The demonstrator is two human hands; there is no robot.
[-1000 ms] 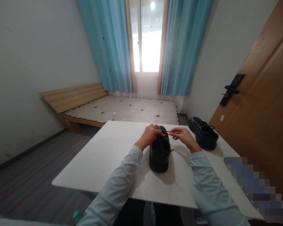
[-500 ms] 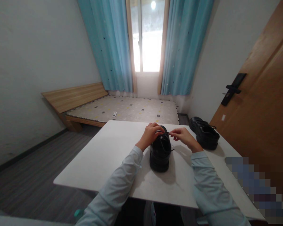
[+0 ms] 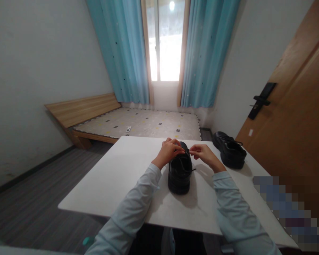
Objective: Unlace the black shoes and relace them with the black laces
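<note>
A black lace-up shoe [image 3: 179, 181] stands on the white table [image 3: 103, 184], its heel toward me. My left hand [image 3: 169, 152] grips it from the left, with the fingers curled over the lacing area. On the other side, my right hand [image 3: 202, 153] pinches the black shoelace between thumb and fingers close to the eyelets. A loose lace end [image 3: 193, 170] sticks out at the shoe's right side. The fingertips of my left hand partly hide the lacing, so I cannot tell whether they also hold lace.
A second black shoe [image 3: 232, 154] rests at the table's right edge. Beyond the table is a bed [image 3: 146, 122] with a white remote [image 3: 128, 129] on it. A wooden door [image 3: 289, 117] stands to the right; blue curtains [image 3: 207, 53] flank the window.
My left fingers have shifted slightly to the right over the lacing. The right hand has stayed at the lace, and the shoe remains in place.
</note>
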